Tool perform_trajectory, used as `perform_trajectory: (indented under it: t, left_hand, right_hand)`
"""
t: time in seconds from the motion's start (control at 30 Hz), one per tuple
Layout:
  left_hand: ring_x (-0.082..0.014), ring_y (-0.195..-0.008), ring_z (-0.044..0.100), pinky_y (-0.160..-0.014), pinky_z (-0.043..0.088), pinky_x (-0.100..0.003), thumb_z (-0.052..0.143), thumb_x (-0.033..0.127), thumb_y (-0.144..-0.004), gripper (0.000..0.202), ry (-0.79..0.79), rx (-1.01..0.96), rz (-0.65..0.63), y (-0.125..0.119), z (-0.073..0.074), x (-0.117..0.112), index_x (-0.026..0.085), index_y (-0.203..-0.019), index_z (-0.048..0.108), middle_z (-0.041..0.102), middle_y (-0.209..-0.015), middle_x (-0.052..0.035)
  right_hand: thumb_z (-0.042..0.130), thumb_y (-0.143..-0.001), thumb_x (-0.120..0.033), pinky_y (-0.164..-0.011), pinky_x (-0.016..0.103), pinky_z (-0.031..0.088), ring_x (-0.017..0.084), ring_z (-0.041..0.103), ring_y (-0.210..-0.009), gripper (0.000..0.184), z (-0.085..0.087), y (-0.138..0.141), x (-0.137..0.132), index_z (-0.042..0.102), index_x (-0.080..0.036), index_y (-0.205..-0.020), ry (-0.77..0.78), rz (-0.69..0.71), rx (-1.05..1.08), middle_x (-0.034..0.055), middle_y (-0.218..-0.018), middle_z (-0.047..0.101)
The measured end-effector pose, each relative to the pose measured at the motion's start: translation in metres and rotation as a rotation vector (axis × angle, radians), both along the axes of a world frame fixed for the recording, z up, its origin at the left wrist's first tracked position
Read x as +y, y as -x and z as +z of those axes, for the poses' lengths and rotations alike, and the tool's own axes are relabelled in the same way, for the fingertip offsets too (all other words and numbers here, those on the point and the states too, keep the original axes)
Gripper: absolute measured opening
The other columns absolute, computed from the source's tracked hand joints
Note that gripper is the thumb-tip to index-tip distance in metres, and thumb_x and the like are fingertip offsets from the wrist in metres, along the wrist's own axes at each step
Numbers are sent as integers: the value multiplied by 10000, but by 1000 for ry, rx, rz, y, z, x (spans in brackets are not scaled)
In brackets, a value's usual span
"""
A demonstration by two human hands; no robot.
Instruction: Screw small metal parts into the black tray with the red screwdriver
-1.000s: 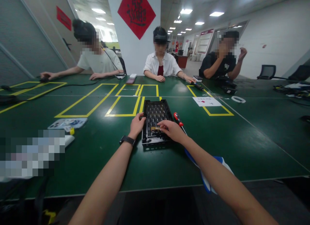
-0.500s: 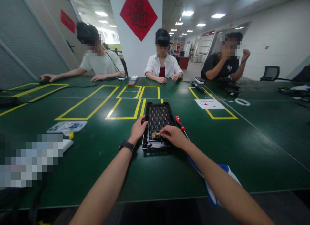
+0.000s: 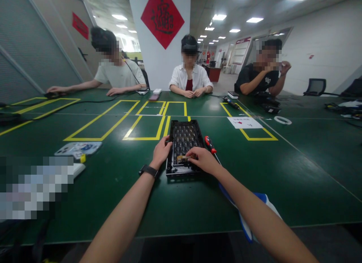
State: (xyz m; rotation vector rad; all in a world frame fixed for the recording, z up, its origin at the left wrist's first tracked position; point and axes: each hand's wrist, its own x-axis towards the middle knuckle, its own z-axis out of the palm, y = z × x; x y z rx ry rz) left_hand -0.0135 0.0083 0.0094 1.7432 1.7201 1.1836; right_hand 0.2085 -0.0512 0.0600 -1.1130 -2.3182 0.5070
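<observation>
A black rectangular case [image 3: 170, 163] lies on the table in front of me, its inside lined with rows of small light metal-like bits [image 3: 185, 136]. The fingers of my left hand [image 3: 162, 150] close round the case's left rim. Over the near end of the case, my right hand [image 3: 204, 159] pinches a small, slim, yellowish-tan tool [image 3: 182, 157]. The tool's left end is down at the case's inner surface; its kind is too small to make out. A red-and-black screwdriver [image 3: 209, 143] lies just right of the case, its shaft partly behind my right forearm.
Blue-and-white cloth [image 3: 261, 197] lies under my right forearm. A phone [image 3: 77, 148] is at the left, and a paper sheet [image 3: 244, 122] and white ring [image 3: 283, 120] at the right. Yellow tape marks the green table [image 3: 118, 195]. Three people sit across.
My right hand shifts very slightly, with the small tool still pinched over the same end of the case. My left hand stays put. Across the table, people's hands move a little.
</observation>
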Motion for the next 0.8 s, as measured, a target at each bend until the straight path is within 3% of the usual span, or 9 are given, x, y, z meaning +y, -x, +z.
perform_trajectory:
  t: [0.8]
  left_hand:
    - [-195,-1112,522,-1005,380,-352,436,204,-766,425,-72,-40,-10,-2,-3,-1,196,-1180,532,566,-1226,-53]
  right_hand:
    - [557,-821,-219,-763,264,416,121,559,-812,190,-4,-3,-2,615,-181,-997,-47,15,78,43,-959,618]
